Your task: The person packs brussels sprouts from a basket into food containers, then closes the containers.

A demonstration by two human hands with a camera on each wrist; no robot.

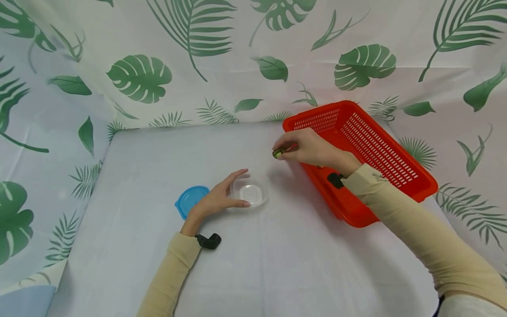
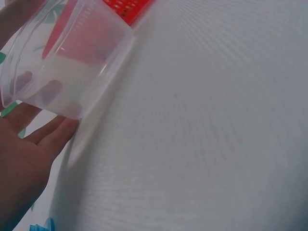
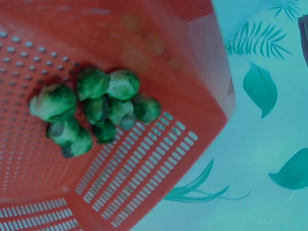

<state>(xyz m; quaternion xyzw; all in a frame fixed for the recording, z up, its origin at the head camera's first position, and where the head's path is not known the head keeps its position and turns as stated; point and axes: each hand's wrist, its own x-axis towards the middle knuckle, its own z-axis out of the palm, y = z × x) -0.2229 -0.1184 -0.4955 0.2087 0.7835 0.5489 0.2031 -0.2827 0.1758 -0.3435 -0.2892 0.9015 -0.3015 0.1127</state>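
My left hand (image 1: 222, 197) spans the clear plastic container (image 1: 252, 193) on the table, thumb on the near side and fingers on the far side. In the left wrist view, fingers of this hand (image 2: 29, 154) touch the see-through wall of the container (image 2: 72, 62). My right hand (image 1: 313, 149) pinches a green Brussels sprout (image 1: 278, 153) between thumb and fingertips, just outside the left rim of the red basket (image 1: 378, 147). Several Brussels sprouts (image 3: 94, 84) lie clustered in the basket (image 3: 29, 159) in the right wrist view; in the head view my right arm mostly hides them.
A blue lid (image 1: 189, 200) lies flat left of the container, partly behind my left hand and wrist. The basket stands at an angle on the right of the white-covered table (image 1: 253, 273). Leaf-patterned cloth (image 1: 222, 79) rises behind the table and at both sides.
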